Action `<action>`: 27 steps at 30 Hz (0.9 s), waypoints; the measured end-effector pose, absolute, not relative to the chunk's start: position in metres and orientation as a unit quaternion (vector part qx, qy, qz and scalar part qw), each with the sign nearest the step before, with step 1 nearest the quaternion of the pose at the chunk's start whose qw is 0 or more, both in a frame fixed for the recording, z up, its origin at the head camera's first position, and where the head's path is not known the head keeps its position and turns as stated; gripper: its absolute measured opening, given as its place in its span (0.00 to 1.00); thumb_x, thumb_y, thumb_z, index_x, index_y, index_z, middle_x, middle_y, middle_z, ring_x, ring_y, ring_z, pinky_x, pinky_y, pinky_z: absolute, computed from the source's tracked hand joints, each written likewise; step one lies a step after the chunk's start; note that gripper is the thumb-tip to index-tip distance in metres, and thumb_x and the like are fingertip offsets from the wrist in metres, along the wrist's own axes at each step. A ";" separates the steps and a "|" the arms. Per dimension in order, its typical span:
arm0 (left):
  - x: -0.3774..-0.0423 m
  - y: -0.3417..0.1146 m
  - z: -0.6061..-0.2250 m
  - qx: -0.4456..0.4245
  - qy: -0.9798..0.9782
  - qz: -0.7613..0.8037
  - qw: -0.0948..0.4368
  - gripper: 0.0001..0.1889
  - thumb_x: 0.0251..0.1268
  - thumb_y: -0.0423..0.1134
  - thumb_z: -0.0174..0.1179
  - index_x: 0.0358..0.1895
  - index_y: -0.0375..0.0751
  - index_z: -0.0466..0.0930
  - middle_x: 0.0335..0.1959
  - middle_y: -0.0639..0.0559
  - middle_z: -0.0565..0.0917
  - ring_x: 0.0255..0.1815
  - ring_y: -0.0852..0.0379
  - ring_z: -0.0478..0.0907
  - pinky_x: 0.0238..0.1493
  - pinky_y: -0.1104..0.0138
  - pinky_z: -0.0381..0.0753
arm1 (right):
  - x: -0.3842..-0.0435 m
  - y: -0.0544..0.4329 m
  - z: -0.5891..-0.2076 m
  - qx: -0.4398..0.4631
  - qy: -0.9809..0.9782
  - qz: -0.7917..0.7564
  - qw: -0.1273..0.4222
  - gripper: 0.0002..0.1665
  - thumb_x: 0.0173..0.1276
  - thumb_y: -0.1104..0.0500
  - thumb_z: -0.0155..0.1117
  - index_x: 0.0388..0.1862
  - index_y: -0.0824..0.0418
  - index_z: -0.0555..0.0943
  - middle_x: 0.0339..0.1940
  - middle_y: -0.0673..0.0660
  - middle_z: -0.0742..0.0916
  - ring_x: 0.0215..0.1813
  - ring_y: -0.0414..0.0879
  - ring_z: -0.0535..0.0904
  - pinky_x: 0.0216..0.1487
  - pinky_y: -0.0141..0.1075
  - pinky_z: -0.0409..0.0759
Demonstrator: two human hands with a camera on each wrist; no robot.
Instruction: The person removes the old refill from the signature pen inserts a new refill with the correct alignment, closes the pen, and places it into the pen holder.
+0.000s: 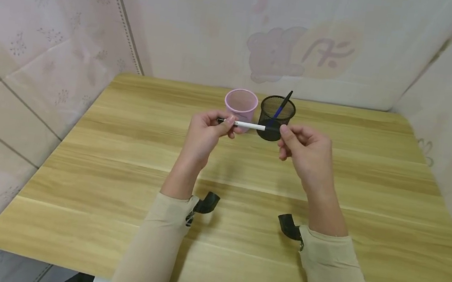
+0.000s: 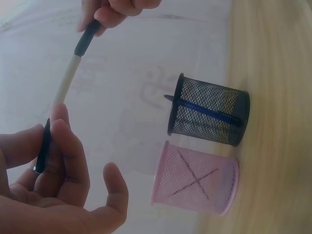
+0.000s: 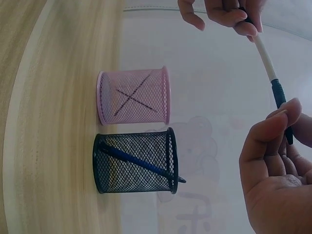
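The left hand's grip pinches a white pen by one black end, the right hand's grip by the other. A black mesh cup holding a blue pen stands beside a pink mesh cup on the wood-grained surface.

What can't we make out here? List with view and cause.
- White pen, far right tip: head view, hidden by the right hand.
- Pink cup, part of lower front: head view, behind the left hand and pen.
- Rest of right hand: left wrist view, cut by top edge.
- Rest of left hand: right wrist view, likewise.
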State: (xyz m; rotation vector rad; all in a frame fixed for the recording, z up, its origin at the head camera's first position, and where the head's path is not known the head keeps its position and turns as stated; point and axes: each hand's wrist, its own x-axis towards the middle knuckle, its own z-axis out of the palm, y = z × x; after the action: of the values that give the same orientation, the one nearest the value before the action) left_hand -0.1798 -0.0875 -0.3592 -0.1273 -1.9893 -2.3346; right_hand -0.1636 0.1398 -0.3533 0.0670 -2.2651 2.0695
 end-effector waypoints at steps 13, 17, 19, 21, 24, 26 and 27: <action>-0.179 -0.087 -0.358 -0.044 -0.648 -0.759 0.038 0.07 0.77 0.28 0.62 0.43 0.24 0.85 0.24 0.57 0.88 0.26 0.62 0.83 0.38 0.71 0.85 | -0.163 0.139 -0.348 0.057 -0.755 0.653 0.008 0.21 0.79 0.49 0.67 0.56 0.67 0.83 0.33 0.44 0.91 0.28 0.41 0.87 0.40 0.32 0.90; -0.179 -0.087 -0.358 -0.045 -0.650 -0.758 0.036 0.07 0.77 0.28 0.61 0.44 0.23 0.85 0.24 0.57 0.89 0.26 0.62 0.82 0.38 0.71 0.85 | -0.164 0.139 -0.349 0.048 -0.746 0.664 0.014 0.21 0.80 0.48 0.66 0.56 0.65 0.84 0.32 0.47 0.90 0.28 0.40 0.87 0.39 0.32 0.90; -0.179 -0.088 -0.357 -0.043 -0.653 -0.755 0.039 0.08 0.77 0.28 0.61 0.45 0.23 0.85 0.24 0.58 0.89 0.25 0.62 0.82 0.39 0.71 0.85 | -0.164 0.140 -0.349 0.051 -0.734 0.677 0.022 0.17 0.79 0.50 0.67 0.54 0.63 0.84 0.34 0.48 0.90 0.27 0.41 0.86 0.39 0.32 0.90; -0.178 -0.089 -0.356 -0.041 -0.654 -0.754 0.043 0.09 0.77 0.29 0.61 0.46 0.22 0.85 0.24 0.58 0.88 0.25 0.62 0.82 0.40 0.70 0.85 | -0.164 0.141 -0.350 0.056 -0.720 0.691 0.028 0.14 0.79 0.53 0.68 0.53 0.61 0.84 0.36 0.50 0.90 0.27 0.41 0.85 0.38 0.32 0.90; -0.178 -0.091 -0.355 -0.041 -0.654 -0.754 0.047 0.10 0.77 0.29 0.61 0.47 0.21 0.85 0.24 0.57 0.88 0.25 0.62 0.82 0.40 0.70 0.85 | -0.164 0.143 -0.350 0.062 -0.720 0.691 0.036 0.12 0.80 0.54 0.66 0.53 0.60 0.83 0.38 0.52 0.89 0.28 0.41 0.85 0.38 0.32 0.90; -0.178 -0.092 -0.355 -0.042 -0.652 -0.756 0.047 0.10 0.77 0.29 0.61 0.48 0.20 0.84 0.24 0.57 0.88 0.25 0.63 0.82 0.40 0.70 0.85 | -0.165 0.145 -0.350 0.052 -0.732 0.679 0.038 0.15 0.81 0.50 0.64 0.50 0.61 0.83 0.36 0.50 0.88 0.27 0.40 0.85 0.37 0.31 0.90; -0.178 -0.092 -0.355 -0.042 -0.651 -0.757 0.048 0.10 0.77 0.28 0.61 0.48 0.20 0.84 0.24 0.57 0.88 0.25 0.63 0.82 0.40 0.70 0.85 | -0.165 0.145 -0.351 0.047 -0.738 0.672 0.039 0.18 0.82 0.48 0.62 0.48 0.62 0.83 0.33 0.50 0.87 0.27 0.39 0.84 0.35 0.31 0.89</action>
State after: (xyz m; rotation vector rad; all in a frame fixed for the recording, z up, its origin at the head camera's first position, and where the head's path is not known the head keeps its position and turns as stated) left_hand -0.1777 -0.0919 -0.3550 -0.1278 -1.9843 -2.3079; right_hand -0.1648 0.1451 -0.3507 0.1442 -2.2633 2.0595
